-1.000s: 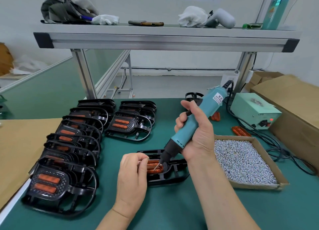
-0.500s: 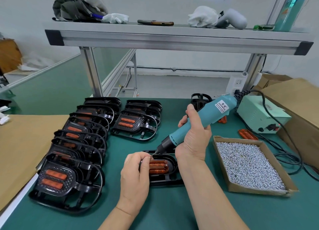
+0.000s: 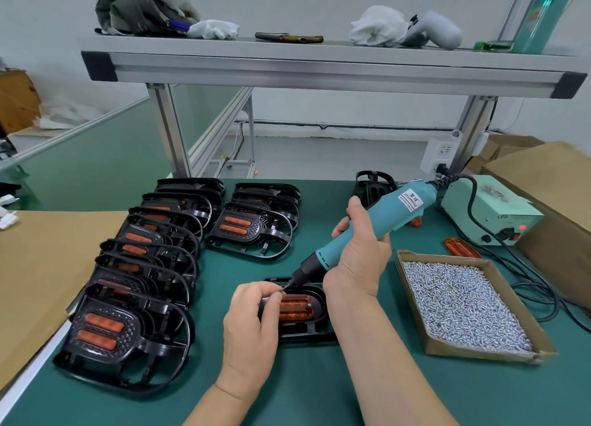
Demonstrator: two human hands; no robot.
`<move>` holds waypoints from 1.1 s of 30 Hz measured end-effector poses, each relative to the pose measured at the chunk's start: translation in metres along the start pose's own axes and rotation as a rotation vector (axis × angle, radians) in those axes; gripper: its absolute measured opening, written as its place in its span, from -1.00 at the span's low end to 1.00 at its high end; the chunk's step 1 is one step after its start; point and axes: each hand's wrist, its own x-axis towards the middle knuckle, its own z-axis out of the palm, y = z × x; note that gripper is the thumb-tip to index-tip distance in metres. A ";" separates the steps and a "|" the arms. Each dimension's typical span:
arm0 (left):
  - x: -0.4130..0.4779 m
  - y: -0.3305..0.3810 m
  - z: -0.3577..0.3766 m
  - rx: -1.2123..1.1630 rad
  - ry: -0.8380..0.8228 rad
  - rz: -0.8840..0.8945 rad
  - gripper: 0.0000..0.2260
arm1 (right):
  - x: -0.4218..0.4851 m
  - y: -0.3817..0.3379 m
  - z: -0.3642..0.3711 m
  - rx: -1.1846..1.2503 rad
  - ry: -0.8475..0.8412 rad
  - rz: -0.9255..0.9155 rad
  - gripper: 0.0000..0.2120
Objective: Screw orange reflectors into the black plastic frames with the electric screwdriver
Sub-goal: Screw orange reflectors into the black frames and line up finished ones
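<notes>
A black plastic frame [image 3: 305, 333] lies on the green mat in front of me with an orange reflector [image 3: 295, 307] seated in it. A silver screw head shows at the reflector's right end. My right hand [image 3: 359, 256] grips the teal electric screwdriver [image 3: 377, 221], tilted so its bit points down-left at the reflector's upper left corner. My left hand [image 3: 252, 320] rests on the frame's left side, its fingertips pinched together right at the bit's tip; what they pinch is too small to tell.
A cardboard tray of silver screws [image 3: 460, 304] sits to the right. Stacked finished frames [image 3: 134, 281] fill the left, with more frames [image 3: 252, 230] behind. A loose orange reflector [image 3: 462, 248], the green power supply [image 3: 489, 214] and cables lie at the back right.
The screwdriver tip has lifted off the reflector's right end and swung to its upper left corner. My left fingertips came up to meet the bit.
</notes>
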 end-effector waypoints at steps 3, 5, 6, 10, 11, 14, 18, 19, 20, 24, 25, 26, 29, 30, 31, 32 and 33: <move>0.000 -0.001 0.000 0.030 0.005 0.076 -0.85 | 0.004 0.002 -0.004 -0.060 0.038 0.018 -0.75; 0.000 -0.004 0.001 0.053 -0.009 0.116 -0.90 | 0.008 0.002 -0.006 -0.076 0.045 0.025 -0.76; 0.000 -0.005 0.001 0.058 -0.013 0.124 -0.93 | 0.009 0.003 -0.007 -0.078 0.041 0.027 -0.76; 0.001 -0.004 0.000 0.081 -0.033 0.125 -0.86 | 0.011 0.004 -0.006 -0.065 0.003 0.018 -0.75; 0.001 -0.004 0.000 0.096 -0.048 0.113 -0.81 | 0.010 0.005 -0.005 -0.062 -0.010 0.012 -0.76; -0.001 -0.008 -0.005 0.152 -0.134 -0.049 -0.31 | 0.010 0.006 0.000 -0.063 -0.050 -0.037 -0.76; -0.005 -0.012 -0.013 0.209 -0.224 -0.228 0.12 | 0.008 0.010 0.004 -0.079 -0.138 -0.120 -0.79; -0.004 -0.013 -0.014 0.220 -0.251 -0.240 0.16 | 0.006 0.012 0.005 -0.089 -0.168 -0.135 -0.80; -0.003 -0.013 -0.015 0.232 -0.281 -0.252 0.20 | 0.004 0.014 0.006 -0.104 -0.198 -0.149 -0.80; 0.004 -0.012 -0.015 0.269 -0.364 -0.264 0.31 | -0.005 0.024 0.012 -0.178 -0.311 -0.219 -0.80; 0.004 -0.013 -0.015 0.276 -0.377 -0.257 0.32 | -0.007 0.026 0.013 -0.203 -0.339 -0.238 -0.80; 0.005 -0.013 -0.015 0.280 -0.386 -0.249 0.33 | -0.009 0.028 0.013 -0.227 -0.363 -0.254 -0.79; 0.004 -0.015 -0.015 0.289 -0.388 -0.248 0.34 | -0.013 0.034 0.013 -0.263 -0.395 -0.269 -0.79; 0.004 -0.016 -0.015 0.291 -0.384 -0.249 0.34 | -0.014 0.035 0.013 -0.270 -0.400 -0.272 -0.78; 0.004 -0.016 -0.015 0.292 -0.378 -0.248 0.34 | -0.015 0.036 0.013 -0.277 -0.405 -0.273 -0.78; 0.004 -0.017 -0.014 0.292 -0.373 -0.245 0.34 | -0.015 0.038 0.013 -0.282 -0.412 -0.273 -0.78; 0.004 -0.017 -0.014 0.293 -0.369 -0.241 0.34 | -0.015 0.039 0.012 -0.286 -0.417 -0.273 -0.78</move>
